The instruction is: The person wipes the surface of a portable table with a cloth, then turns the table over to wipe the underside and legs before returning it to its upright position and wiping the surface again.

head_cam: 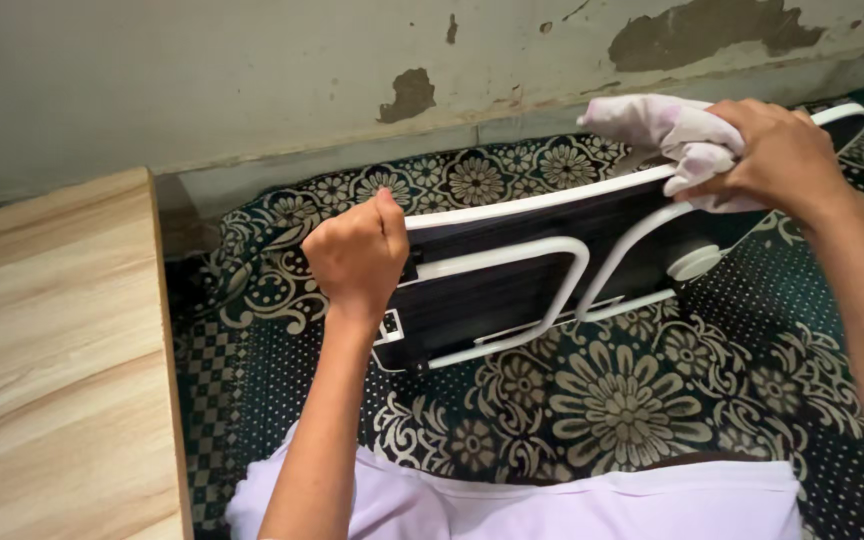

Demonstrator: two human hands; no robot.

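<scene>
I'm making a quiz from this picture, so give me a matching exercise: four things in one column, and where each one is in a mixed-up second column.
Things:
1. Cloth
2. Folding table
3. Wooden board
4. Patterned rug

Places:
A. Along the left edge of the view
B. Bunched in the right hand on the table's top rim
C. Spread on the floor under everything
D. Stood on edge, its left end in the grip of the left hand

Pairs: 1-B, 2-D, 3-A, 4-C
</scene>
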